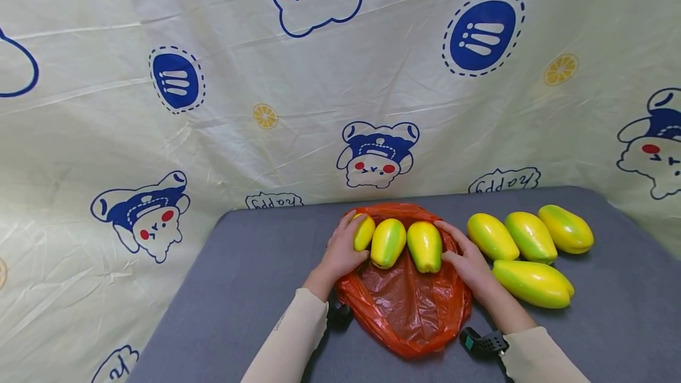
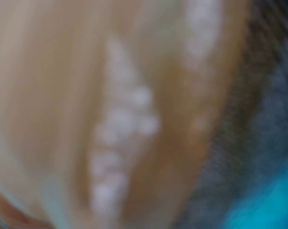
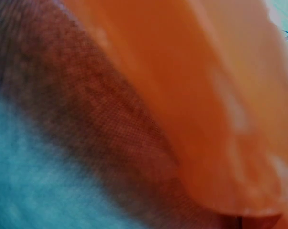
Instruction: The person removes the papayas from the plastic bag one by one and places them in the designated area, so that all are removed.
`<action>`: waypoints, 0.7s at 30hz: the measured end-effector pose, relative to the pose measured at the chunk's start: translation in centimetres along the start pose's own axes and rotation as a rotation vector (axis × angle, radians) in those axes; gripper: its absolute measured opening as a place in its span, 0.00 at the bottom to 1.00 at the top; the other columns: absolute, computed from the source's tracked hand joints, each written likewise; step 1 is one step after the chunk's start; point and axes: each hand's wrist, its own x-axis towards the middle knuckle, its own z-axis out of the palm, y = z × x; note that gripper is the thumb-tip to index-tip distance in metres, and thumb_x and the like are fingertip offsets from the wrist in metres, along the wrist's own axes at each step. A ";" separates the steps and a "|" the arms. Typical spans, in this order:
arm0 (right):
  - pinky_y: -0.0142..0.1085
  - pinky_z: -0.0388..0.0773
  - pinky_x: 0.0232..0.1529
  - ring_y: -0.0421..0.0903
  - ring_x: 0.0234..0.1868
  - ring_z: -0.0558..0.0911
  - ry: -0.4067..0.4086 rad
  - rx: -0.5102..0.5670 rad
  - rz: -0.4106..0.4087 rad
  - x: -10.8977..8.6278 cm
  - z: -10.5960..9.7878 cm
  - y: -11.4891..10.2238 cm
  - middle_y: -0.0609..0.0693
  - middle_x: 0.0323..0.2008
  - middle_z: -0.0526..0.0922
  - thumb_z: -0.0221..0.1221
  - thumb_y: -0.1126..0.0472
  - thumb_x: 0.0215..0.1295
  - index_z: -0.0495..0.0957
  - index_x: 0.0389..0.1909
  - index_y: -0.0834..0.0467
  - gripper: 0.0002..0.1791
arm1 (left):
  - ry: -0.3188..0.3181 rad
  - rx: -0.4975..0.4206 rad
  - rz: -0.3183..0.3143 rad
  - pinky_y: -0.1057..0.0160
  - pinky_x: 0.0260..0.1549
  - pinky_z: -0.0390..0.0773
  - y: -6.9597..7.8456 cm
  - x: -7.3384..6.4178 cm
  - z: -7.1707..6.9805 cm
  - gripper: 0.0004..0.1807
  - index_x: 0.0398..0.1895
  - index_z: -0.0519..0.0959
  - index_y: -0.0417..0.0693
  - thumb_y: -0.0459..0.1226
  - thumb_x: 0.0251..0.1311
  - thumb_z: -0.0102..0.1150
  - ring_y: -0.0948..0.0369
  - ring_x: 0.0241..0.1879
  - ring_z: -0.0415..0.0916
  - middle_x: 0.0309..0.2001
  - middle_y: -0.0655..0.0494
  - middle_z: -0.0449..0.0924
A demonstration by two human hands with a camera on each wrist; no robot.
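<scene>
A red plastic bag (image 1: 407,297) lies spread on the grey table, with three yellow-green papayas in a row at its far half. My left hand (image 1: 343,250) holds the left papaya (image 1: 364,233), fingers over its far side and thumb by its near end. In the row's middle is another papaya (image 1: 388,243). My right hand (image 1: 467,260) reaches over the bag's right side; its fingertips and thumb are at the side of the right papaya (image 1: 424,246). Blurred, close plastic (image 2: 129,119) fills much of the left wrist view, and orange-red plastic (image 3: 182,95) the right one.
Right of the bag, several more papayas lie on the table (image 1: 239,288): three in a back row (image 1: 492,236) and one long papaya (image 1: 534,283) in front. A patterned pale curtain (image 1: 223,152) hangs behind the table.
</scene>
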 end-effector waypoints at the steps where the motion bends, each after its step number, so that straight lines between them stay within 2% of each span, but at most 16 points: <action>1: 0.19 0.70 0.50 0.63 0.72 0.61 -0.001 0.002 0.001 0.0 0.0 0.0 0.61 0.79 0.50 0.51 0.68 0.69 0.51 0.79 0.48 0.39 | 0.000 0.000 -0.002 0.37 0.67 0.63 0.0 0.0 0.0 0.46 0.76 0.61 0.60 0.35 0.51 0.69 0.45 0.71 0.61 0.80 0.55 0.50; 9: 0.20 0.69 0.52 0.62 0.73 0.60 0.004 -0.009 0.000 -0.1 -0.1 -0.2 0.59 0.79 0.51 0.51 0.67 0.69 0.52 0.79 0.48 0.38 | 0.008 -0.016 0.013 0.37 0.66 0.64 -0.1 0.1 0.0 0.45 0.75 0.62 0.59 0.33 0.50 0.67 0.45 0.71 0.61 0.79 0.55 0.51; 16: 0.17 0.68 0.51 0.63 0.74 0.58 0.002 0.009 0.004 -0.2 -0.1 -0.3 0.60 0.79 0.50 0.50 0.67 0.69 0.51 0.79 0.49 0.39 | 0.044 -0.037 0.038 0.37 0.65 0.62 -0.1 0.0 0.0 0.42 0.73 0.66 0.54 0.33 0.51 0.66 0.46 0.70 0.63 0.77 0.51 0.57; 21: 0.17 0.68 0.51 0.64 0.75 0.58 -0.001 0.009 0.002 -0.2 -0.1 -0.3 0.60 0.79 0.50 0.50 0.67 0.69 0.50 0.79 0.49 0.39 | 0.056 -0.056 0.031 0.37 0.64 0.60 0.0 -0.2 0.0 0.41 0.73 0.66 0.54 0.33 0.51 0.66 0.48 0.71 0.63 0.76 0.52 0.58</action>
